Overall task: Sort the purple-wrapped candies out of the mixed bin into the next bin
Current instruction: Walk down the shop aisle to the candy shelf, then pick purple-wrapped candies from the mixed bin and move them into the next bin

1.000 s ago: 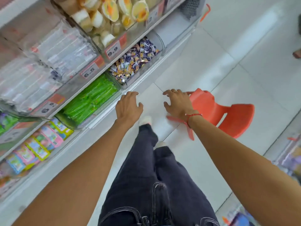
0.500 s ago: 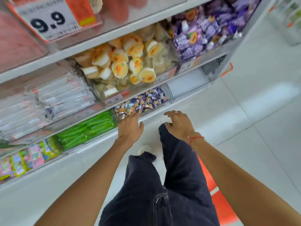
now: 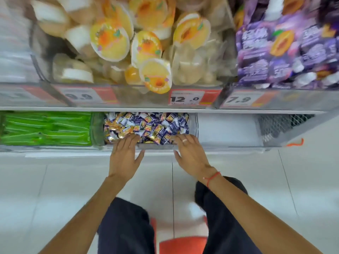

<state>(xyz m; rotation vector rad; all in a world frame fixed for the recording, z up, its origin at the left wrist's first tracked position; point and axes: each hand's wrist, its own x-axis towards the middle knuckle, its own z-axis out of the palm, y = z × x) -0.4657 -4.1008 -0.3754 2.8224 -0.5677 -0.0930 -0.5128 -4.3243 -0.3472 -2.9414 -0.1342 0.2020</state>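
Left hand and right hand, both unclenched, are lying over mixed bin front edge; candies are filling it; next bin is sitting bare.

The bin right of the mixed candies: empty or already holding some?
Empty as far as visible: the next bin shows only bare white floor, no wrappers; its rear is hidden under the shelf.

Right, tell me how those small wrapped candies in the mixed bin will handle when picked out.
The candies look small and lie in a loose heap, so each is probably light and neighbours may shift as one lifts. Their shiny wrappers suggest a slippery, crinkly pinch. Both the left hand and the right hand reach in with fingers spread, holding nothing.
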